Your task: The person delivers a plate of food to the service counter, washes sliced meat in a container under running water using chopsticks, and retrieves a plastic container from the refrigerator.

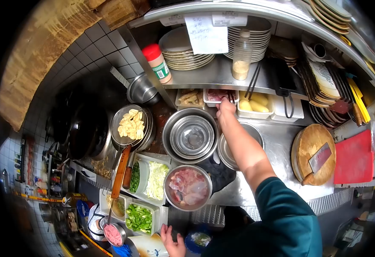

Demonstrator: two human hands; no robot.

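My right hand (226,107) reaches under the steel shelf to the front rim of a white tub (211,102) of red meat. Its fingers look closed, but what they grip is hidden; thin dark sticks show beside them. Low in the view, my left hand (173,242) is empty, fingers apart, beside a white plate (149,245) with blue marks. Near it are a tub of sliced green peppers (138,218) and a steel bowl of raw meat pieces (188,187). Nested steel bowls (193,136) stand left of my right forearm, which partly covers a round steel lid or pan (256,136).
A tub of peeled potatoes (254,104) with dark chopsticks sits right of my hand. A cleaver (320,158) lies on a round chopping block (299,165). Left are a strainer of sliced food (131,124) and a dark wok (87,132). Plates (189,60) and a bottle (241,55) stand on the shelf.
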